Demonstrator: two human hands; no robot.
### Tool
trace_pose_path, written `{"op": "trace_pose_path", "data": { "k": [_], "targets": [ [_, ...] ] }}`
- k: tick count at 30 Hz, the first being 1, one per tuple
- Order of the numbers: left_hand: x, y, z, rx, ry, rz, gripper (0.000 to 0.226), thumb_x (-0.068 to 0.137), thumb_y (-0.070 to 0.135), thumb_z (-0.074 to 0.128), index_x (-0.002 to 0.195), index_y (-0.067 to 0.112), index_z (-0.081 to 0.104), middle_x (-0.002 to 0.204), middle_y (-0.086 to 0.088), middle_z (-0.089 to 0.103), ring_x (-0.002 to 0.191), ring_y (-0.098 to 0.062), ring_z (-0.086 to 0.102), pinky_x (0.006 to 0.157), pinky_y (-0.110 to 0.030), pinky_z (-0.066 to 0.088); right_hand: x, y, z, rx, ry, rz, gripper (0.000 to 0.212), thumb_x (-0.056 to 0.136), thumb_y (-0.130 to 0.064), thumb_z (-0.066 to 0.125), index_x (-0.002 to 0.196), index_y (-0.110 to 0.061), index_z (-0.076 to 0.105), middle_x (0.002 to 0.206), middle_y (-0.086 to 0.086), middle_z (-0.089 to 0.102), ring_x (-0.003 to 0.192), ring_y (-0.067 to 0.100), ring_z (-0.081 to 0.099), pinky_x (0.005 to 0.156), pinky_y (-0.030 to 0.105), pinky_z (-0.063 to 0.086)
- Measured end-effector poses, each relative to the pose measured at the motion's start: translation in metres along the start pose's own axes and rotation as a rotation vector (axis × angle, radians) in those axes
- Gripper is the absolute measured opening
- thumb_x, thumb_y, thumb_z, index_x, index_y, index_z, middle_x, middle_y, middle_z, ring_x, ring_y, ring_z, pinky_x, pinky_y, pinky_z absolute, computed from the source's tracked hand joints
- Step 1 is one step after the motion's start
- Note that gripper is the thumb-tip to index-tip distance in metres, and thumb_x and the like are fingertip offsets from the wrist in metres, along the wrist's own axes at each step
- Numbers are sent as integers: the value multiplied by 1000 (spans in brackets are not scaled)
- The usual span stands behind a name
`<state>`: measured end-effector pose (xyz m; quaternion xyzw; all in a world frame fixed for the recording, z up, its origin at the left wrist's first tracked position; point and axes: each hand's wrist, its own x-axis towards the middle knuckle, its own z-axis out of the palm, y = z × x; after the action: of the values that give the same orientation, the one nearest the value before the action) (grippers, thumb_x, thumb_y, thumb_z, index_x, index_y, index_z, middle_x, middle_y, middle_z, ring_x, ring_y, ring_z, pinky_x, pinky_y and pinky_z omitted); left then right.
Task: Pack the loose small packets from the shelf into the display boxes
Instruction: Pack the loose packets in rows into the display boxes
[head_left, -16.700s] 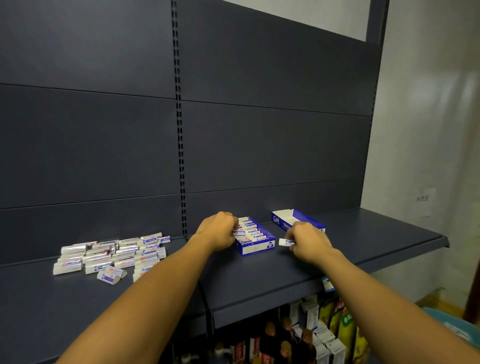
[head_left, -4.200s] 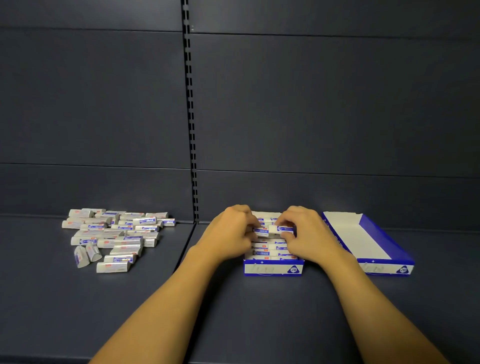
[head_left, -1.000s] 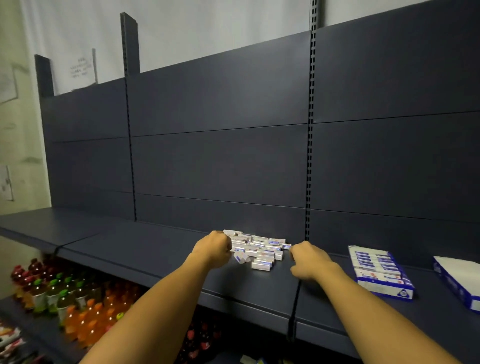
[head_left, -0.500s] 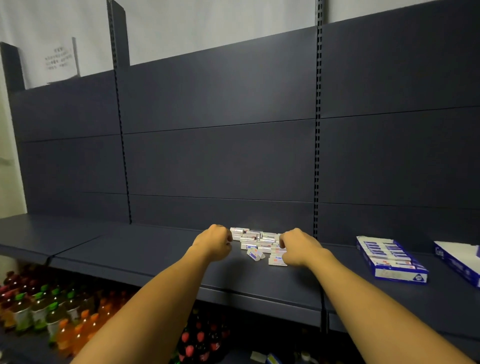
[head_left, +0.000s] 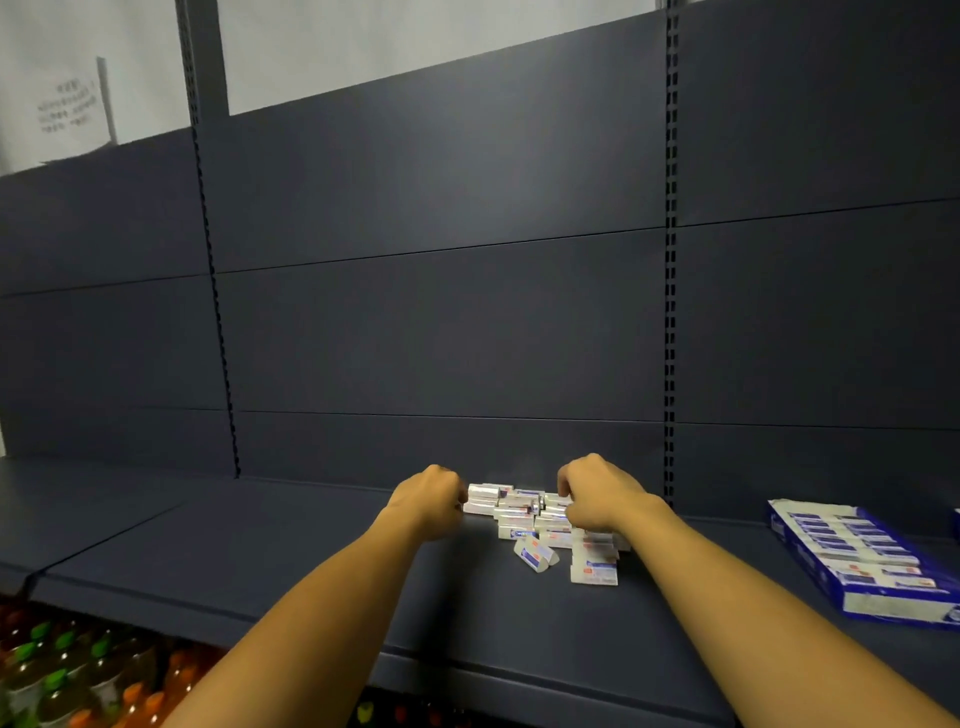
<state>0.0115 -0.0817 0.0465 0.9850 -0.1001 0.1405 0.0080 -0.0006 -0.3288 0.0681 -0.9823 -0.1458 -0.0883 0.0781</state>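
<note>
I have swung away from the filled display box (head_left: 865, 558), now off to my right on the shelf (head_left: 291, 551), and both hands are at the loose packets (head_left: 530, 517). My left hand (head_left: 431, 501) and right hand (head_left: 597, 496) curl into the pile's edges; whether either grip holds a packet I cannot tell. So one box is full and another load begins.

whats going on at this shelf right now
A person is gathering loose small packets heaped on a dark shelf. The left hand and the right hand sit at either side of the pile, fingers curled into it. A blue display box, already filled, lies to the right.
</note>
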Motion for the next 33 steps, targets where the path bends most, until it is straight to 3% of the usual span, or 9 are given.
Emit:
{"op": "trace_pose_path", "data": {
  "k": [5,10,15,21,28,33],
  "targets": [
    [39,-13,8,-4,-3,2,33,89,10,54,115,18,72,115,-3,68,97,-25,66,75,-33,55,35,11,5,8,-8,17,23,84,-2,58,101,-17,63,102,5,63,86,24,63,65,31,52],
    [68,-18,31,-52,10,21,36,91,6,52,122,18,66,122,-6,63,101,-27,63,82,-37,56,56,23,15,17,-36,47,27,84,-2,58,106,-17,65,104,4,62,90,23,64,72,34,55],
    [98,-30,50,-70,-20,73,37,94,9,55,130,17,60,129,-8,59,112,-28,61,93,-41,54,71,30,23,28,-34,87,27,85,-2,58,104,-19,66,101,1,61,87,22,63,69,33,56],
    [122,-35,67,-105,-51,143,27,95,21,61,121,14,60,120,-9,62,102,-28,62,87,-41,54,81,31,31,45,-19,147,29,84,-2,58,106,-18,68,101,1,62,89,22,63,77,36,59],
    [135,-41,76,-131,-79,223,21,94,16,59,114,14,63,111,-8,64,93,-27,63,81,-40,55,90,21,39,44,-35,190,28,83,0,58,104,-16,68,99,2,63,89,24,65,77,37,58],
    [139,-49,73,-113,-45,269,26,91,8,63,116,13,67,117,-6,59,100,-27,61,89,-41,55,100,11,42,23,-32,185,26,85,-1,59,104,-17,68,100,3,63,90,23,64,77,35,57]
  ]
}}
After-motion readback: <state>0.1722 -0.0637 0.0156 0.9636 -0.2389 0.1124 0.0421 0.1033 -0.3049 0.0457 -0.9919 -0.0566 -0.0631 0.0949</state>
